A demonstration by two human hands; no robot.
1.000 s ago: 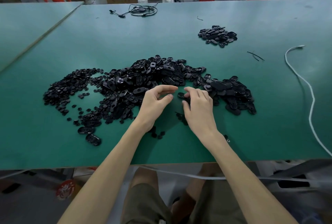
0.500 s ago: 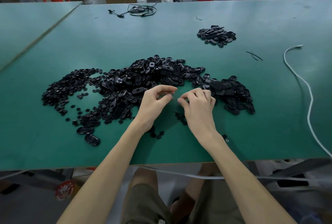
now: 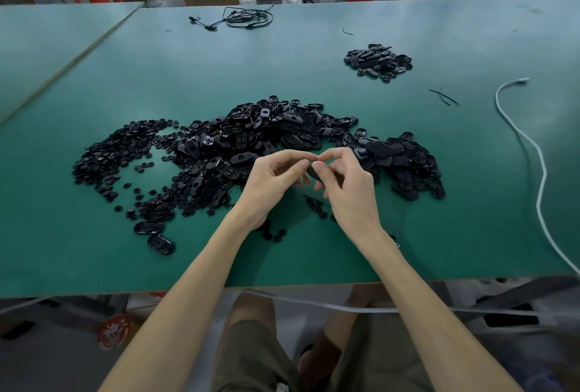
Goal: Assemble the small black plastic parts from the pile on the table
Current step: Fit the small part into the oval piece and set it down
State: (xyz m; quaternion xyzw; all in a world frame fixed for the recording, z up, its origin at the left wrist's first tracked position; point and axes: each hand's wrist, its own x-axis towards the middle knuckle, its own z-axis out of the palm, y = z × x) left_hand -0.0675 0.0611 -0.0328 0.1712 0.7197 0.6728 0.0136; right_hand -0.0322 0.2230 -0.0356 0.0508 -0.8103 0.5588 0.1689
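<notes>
Left hand (image 3: 273,186) and right hand (image 3: 351,193) meeting just above the green surface (image 3: 314,71), curled fingers (image 3: 292,156) of both pinching one small black part (image 3: 313,174) between them, big pile (image 3: 266,137) lying just beyond, smaller pile (image 3: 378,62) sitting far right.

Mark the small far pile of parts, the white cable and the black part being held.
small far pile (image 3: 378,62): head view, the centre of the heap.
white cable (image 3: 544,178): head view, mid-length on its curve at the right.
held black part (image 3: 311,172): head view, its exposed dark edge.
</notes>
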